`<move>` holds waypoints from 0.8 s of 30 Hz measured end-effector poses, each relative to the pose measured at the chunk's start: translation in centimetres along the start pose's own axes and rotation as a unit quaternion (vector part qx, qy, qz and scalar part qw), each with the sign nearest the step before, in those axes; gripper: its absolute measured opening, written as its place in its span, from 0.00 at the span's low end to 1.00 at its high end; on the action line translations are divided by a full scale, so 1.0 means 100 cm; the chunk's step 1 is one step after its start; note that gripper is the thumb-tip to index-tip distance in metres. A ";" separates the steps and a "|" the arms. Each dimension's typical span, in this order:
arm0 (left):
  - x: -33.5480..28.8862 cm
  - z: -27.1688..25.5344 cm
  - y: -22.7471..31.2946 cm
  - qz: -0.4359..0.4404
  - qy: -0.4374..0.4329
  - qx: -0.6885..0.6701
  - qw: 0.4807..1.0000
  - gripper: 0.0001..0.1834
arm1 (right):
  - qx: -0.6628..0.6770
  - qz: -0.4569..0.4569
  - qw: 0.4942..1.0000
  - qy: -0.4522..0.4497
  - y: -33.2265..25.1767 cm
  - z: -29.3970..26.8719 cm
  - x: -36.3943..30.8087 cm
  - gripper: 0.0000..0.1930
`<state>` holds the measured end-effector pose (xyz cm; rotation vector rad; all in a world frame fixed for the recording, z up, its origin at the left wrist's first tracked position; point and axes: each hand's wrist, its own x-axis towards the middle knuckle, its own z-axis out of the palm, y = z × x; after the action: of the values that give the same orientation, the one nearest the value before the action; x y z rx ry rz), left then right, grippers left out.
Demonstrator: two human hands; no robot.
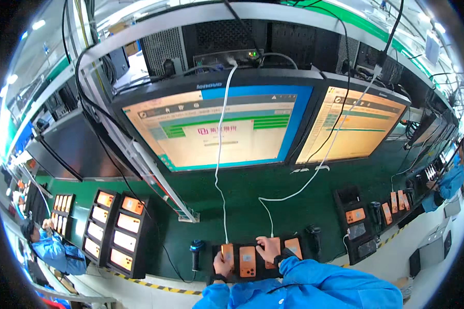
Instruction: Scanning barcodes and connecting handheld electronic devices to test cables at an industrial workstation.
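As I stand at the green bench (273, 180), my left hand (222, 264) rests at the near edge of a black fixture (256, 263) that carries four orange phones side by side. My left fingers close round the lower end of the first phone (227, 254), the leftmost one, and a white cable (220, 154) runs from its top edge up to the box above the monitors. My right hand (269, 249) lies flat, palm down, on the third phone (271, 244), covering most of it; a second white cable (314, 175) comes down to its top edge. Whether those fingers pinch the phone or only press on it, I cannot tell. The second phone (247, 261) lies untouched between my hands, and the fourth phone (294, 247) lies just right of my right hand. Both my sleeves are blue.

A blue-handled scanner (195, 251) stands just left of the fixture, and a black scanner (314, 235) just right of it. Two lit monitors stand behind the bench, the left monitor (216, 129) wider than the right monitor (355, 123). Left of me, black trays (119, 232) hold rows of orange phones. On the right, another tray (357, 221) holds a few more. A person in blue (54, 247) works at far left.
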<state>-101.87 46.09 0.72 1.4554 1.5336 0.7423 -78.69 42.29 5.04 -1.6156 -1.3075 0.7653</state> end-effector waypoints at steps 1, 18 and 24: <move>-0.005 0.000 -0.001 0.036 0.004 -0.094 0.995 0.16 | -0.011 -0.011 1.000 -0.021 -0.003 0.004 0.002 0.16; -0.052 -0.019 0.013 0.075 -0.037 -0.091 0.992 0.17 | 0.224 0.187 0.953 0.077 -0.041 0.067 0.013 0.23; -0.015 -0.023 -0.006 0.039 -0.018 -0.038 0.998 0.17 | 0.251 0.196 0.946 0.055 -0.011 0.036 0.015 0.19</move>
<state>-104.24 44.88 1.46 1.4698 1.4128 0.8073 -81.89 44.74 4.72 -1.4783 -0.6359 1.1268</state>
